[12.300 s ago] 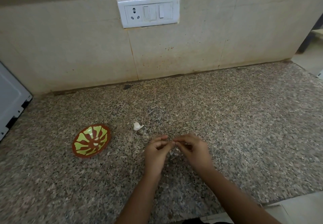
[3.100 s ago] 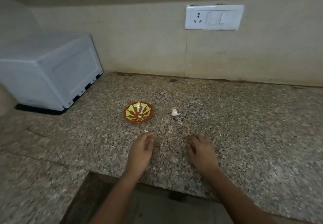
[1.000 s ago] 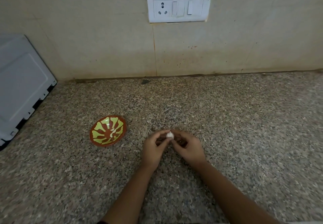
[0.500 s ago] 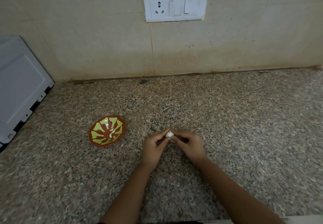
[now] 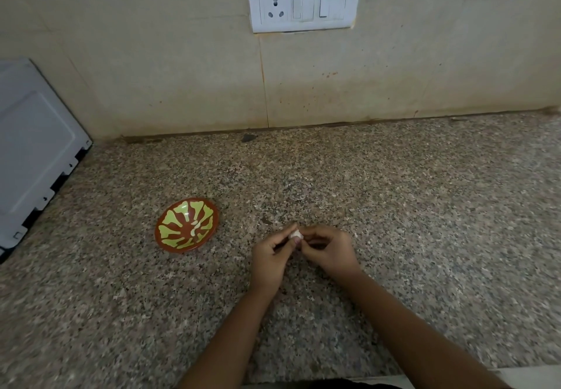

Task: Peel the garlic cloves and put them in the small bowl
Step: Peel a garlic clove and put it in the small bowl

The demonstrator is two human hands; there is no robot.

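Garlic clove [image 5: 295, 234]: pinched between both hands above the table [image 5: 425, 206].
Left hand [image 5: 271, 255]: fingertips clamped on the clove.
Right hand [image 5: 329, 252]: fingers curled onto it.
Small bowl [image 5: 186, 228]: left of the hands, pale pieces inside.

Your fingertips [image 5: 312, 231] cover most of the garlic clove [image 5: 295, 234] right of the bowl [image 5: 176, 227]; the white appliance [image 5: 30, 158] left of it runs off-frame.
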